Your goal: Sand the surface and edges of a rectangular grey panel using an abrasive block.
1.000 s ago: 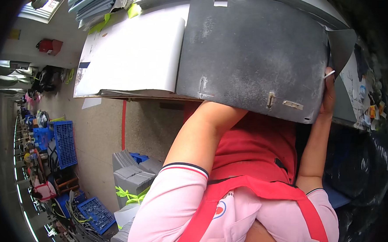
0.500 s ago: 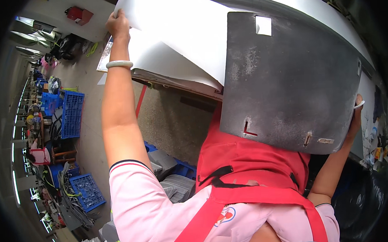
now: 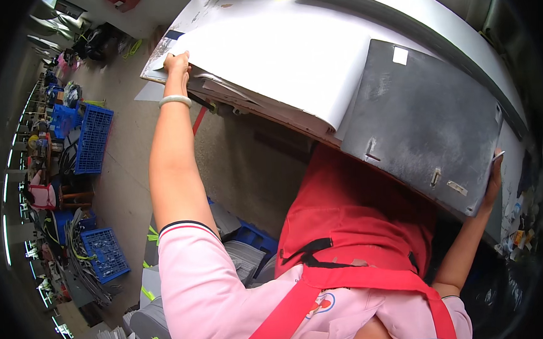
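Note:
A large white sheet (image 3: 278,58) lies over the table, its near edge curling down a little above other sheets. My left hand (image 3: 178,62) is closed on its left end, close to the table's left corner. On the right rests a dark grey board (image 3: 425,118), scuffed, with a square hole near its top and small slots along its near side. My right hand (image 3: 494,179) grips the board's right edge, thumb on top with a small white band on it. The fingers under the board are hidden.
A long raised white strip with a dark edge (image 3: 411,30) curves along the table's far side. Below the table's left part, blue crates and stacked grey sheets (image 3: 242,260) stand by my left arm. More blue crates (image 3: 95,139) stand on the floor at left.
The white sheet has come down flat onto the table, with my left hand lowered. The dark board has moved away from my body and dropped onto the table's right part.

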`<control>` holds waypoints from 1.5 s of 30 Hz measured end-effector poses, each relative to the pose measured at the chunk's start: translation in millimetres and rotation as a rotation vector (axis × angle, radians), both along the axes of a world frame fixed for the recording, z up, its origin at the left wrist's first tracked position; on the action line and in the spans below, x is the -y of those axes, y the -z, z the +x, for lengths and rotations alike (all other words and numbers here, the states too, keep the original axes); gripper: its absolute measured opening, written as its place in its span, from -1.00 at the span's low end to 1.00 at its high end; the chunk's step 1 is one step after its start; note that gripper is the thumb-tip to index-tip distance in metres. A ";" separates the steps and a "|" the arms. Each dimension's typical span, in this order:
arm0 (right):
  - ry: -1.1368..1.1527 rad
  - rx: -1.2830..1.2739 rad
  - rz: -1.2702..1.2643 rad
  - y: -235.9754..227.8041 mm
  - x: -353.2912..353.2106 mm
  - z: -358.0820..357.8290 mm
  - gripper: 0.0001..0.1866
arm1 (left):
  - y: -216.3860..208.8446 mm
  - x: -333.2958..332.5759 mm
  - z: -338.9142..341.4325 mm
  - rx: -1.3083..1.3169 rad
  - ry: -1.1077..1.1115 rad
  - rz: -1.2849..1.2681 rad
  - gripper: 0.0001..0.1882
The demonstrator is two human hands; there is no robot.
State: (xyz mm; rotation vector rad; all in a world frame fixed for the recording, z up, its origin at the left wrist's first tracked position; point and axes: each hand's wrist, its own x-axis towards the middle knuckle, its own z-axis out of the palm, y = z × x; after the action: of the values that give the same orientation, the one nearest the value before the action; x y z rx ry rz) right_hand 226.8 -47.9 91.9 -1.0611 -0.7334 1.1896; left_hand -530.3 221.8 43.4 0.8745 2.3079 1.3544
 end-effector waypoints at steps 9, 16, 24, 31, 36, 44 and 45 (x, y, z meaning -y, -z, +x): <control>0.056 -0.073 0.010 11.4 -0.4 -6.1 -0.53 | -76.2 -25.6 9.8 -0.220 0.441 0.412 -0.33; -0.001 -0.110 -0.019 9.1 -1.2 -4.5 -0.57 | 19.4 42.5 -13.0 0.293 0.179 -0.038 -0.68; 0.052 -0.127 -0.088 7.3 9.5 7.3 -0.46 | 37.7 33.0 24.0 -0.006 0.164 -0.114 -0.34; -0.034 -0.197 -0.096 16.8 -11.7 3.9 -0.60 | 24.3 59.6 -60.8 -0.675 0.053 -0.148 -0.09; 0.040 0.229 -0.182 35.3 -4.4 48.0 -0.78 | -45.9 76.0 152.8 -0.530 0.669 0.343 -0.62; 0.031 0.350 -0.218 64.8 -9.0 42.2 -0.81 | -221.0 278.2 358.0 -0.596 1.615 0.806 -0.62; 0.024 0.323 -0.224 66.4 -11.9 39.2 -0.81 | -240.7 296.6 358.8 -0.608 1.558 0.679 -0.69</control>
State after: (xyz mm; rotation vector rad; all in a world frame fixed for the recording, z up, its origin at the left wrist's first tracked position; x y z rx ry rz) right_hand 266.0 -36.0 25.5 -1.4675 -0.8456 1.1095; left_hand -171.4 -74.9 284.1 2.6662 0.5739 1.0004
